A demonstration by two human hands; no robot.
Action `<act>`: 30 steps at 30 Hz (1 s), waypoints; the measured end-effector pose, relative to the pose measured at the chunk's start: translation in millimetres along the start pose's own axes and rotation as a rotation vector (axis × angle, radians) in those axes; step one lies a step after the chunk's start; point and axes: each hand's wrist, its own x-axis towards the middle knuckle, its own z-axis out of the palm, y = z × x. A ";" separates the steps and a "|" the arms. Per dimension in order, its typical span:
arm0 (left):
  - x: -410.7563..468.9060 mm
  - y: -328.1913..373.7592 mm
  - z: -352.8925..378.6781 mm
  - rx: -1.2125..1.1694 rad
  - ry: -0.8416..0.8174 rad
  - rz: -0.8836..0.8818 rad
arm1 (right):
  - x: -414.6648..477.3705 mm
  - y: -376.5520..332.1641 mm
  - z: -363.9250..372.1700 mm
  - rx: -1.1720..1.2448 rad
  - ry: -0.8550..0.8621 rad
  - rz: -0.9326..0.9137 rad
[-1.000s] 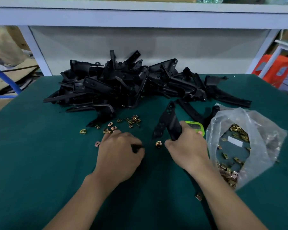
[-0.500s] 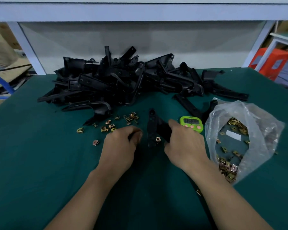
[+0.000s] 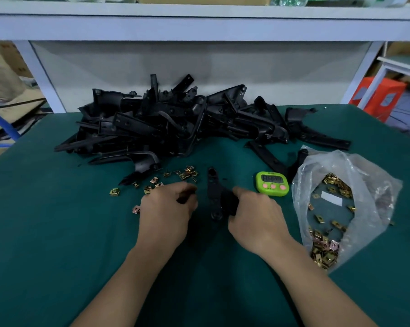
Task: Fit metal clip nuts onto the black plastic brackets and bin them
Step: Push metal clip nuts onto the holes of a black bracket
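My right hand (image 3: 256,220) grips a black plastic bracket (image 3: 214,192) at the middle of the green table. One of its arms points away from me and a round end points toward me. My left hand (image 3: 166,213) is curled just left of it and pinches a dark black piece (image 3: 182,199) at its fingertips; I cannot tell whether that piece belongs to the same bracket. Loose brass-coloured clip nuts (image 3: 173,177) lie scattered just beyond my left hand. A big pile of black brackets (image 3: 175,121) fills the back of the table.
A clear plastic bag (image 3: 364,201) with several clip nuts inside lies open at the right. A green digital timer (image 3: 272,184) sits between the bag and my right hand. More brackets (image 3: 317,133) lie behind the bag. No bin is in view.
The bracket in my right hand has turned, its far arm swinging from leaning right to pointing straight away. The clip nut that lay between my hands is out of sight.
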 end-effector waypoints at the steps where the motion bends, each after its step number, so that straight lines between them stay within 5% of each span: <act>1: -0.5 -0.5 0.6 -0.008 -0.007 0.008 | 0.1 0.1 0.4 0.005 -0.005 -0.002; 14: -5.2 7.5 4.1 -0.092 -0.024 0.026 | 3.4 4.5 -3.9 0.091 -0.027 0.028; 21: -1.3 8.7 -3.4 -0.285 0.081 0.033 | 0.4 2.6 -3.4 0.061 0.022 0.006; 30: 4.4 7.5 -7.2 -0.475 0.019 -0.040 | -1.0 1.5 2.2 0.027 0.053 -0.010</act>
